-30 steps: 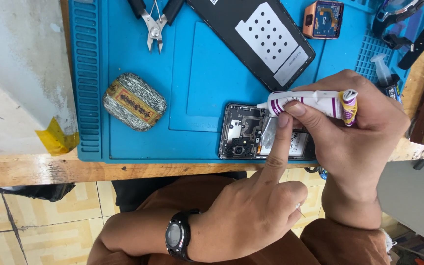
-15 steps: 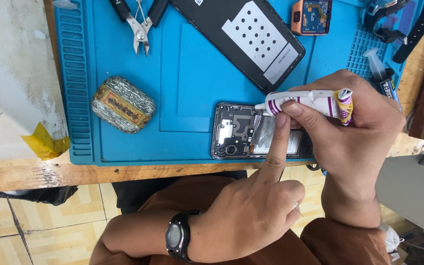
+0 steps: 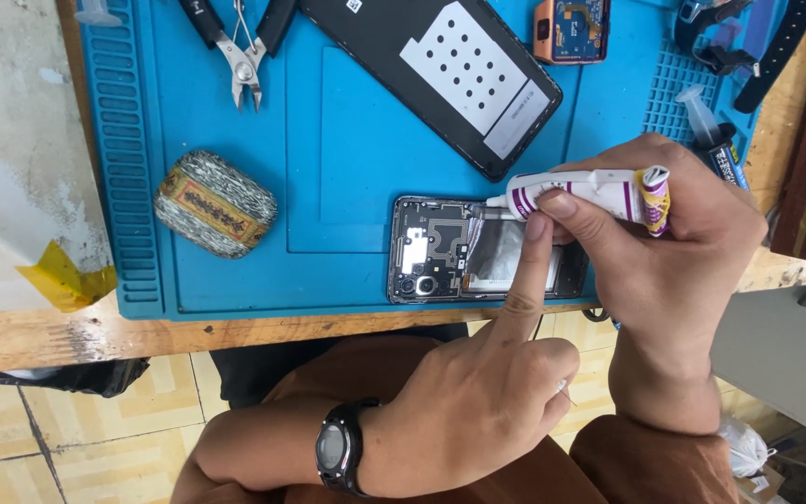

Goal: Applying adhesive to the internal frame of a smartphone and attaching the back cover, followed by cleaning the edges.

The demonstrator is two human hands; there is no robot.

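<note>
The opened phone (image 3: pixel 482 250) lies on the blue work mat (image 3: pixel 328 140), near the front edge of the wooden table (image 3: pixel 95 336), with its boards and its shiny battery area facing up. The right hand (image 3: pixel 673 243) is closed around a small white glue tube with purple stripes (image 3: pixel 590 191) and holds it almost flat, so that the thin nozzle touches, or nearly touches, the upper edge of the phone frame. The left hand (image 3: pixel 487 411), with a black wristwatch (image 3: pixel 340 448), has its other fingers curled, and only the index finger is stretched out and pressed on the phone body, just under the tube. To do this step well, I think the squeeze should be very gentle and even, so that only a thin line comes out along the frame and nothing runs onto the board or the camera. The finger should keep the phone from sliding, but stay off the fresh glue. The black back cover (image 3: pixel 450 75) lies further up on the mat, well apart, beside the cutting pliers (image 3: pixel 240 47); a small patterned tin (image 3: pixel 215 203) rests to the left.
</note>
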